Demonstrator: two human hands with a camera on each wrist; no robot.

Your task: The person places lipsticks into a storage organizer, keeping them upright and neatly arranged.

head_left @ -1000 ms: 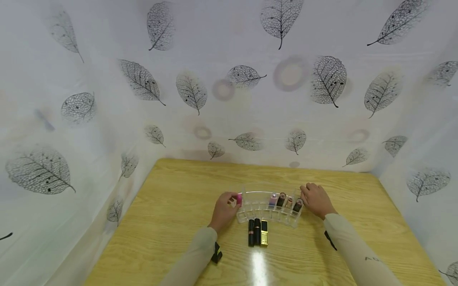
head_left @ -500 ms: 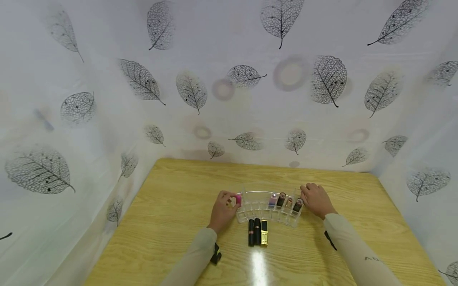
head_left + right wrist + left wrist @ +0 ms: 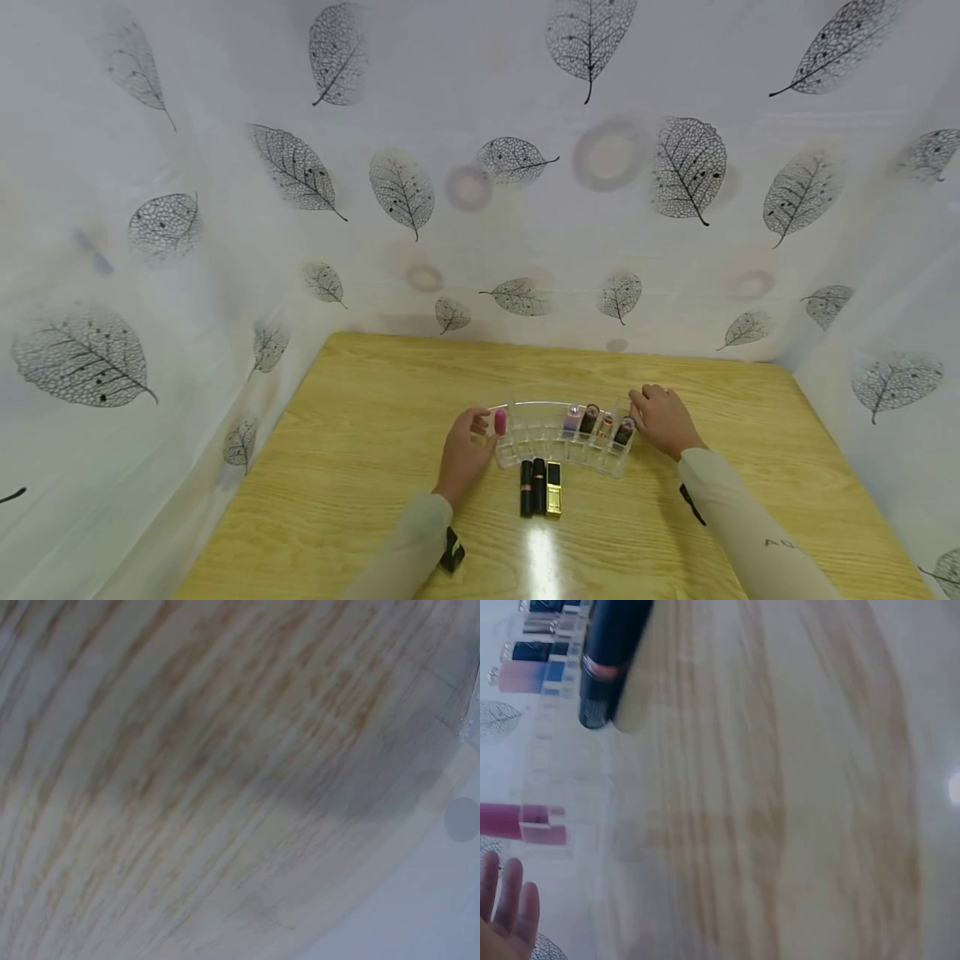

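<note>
A clear, curved lipstick organizer point(image 3: 536, 433) stands on the table. Upright in its left end is a pink lipstick point(image 3: 500, 422), also seen as a pink tube point(image 3: 502, 820) in the left wrist view. My left hand point(image 3: 465, 454) is just beside it, fingers point(image 3: 510, 892) loose and apart from the tube. At the organizer's right end, my right hand point(image 3: 666, 421) holds the corner with bent fingers; the right wrist view does not show this hand. Several lipsticks, among them a purple one point(image 3: 573, 418) and a dark one point(image 3: 624, 431), fill slots on the right side.
In front of the organizer, two black lipsticks point(image 3: 532, 487) and a gold-and-black lipstick point(image 3: 554, 489) lie side by side on the wooden table point(image 3: 360, 417). Leaf-printed white sheeting point(image 3: 517, 233) surrounds the back and sides.
My left hand has let go of the pink lipstick, its fingers spreading and drawing slightly back to the left. The pink lipstick stays in the organizer. My right hand has not moved.
</note>
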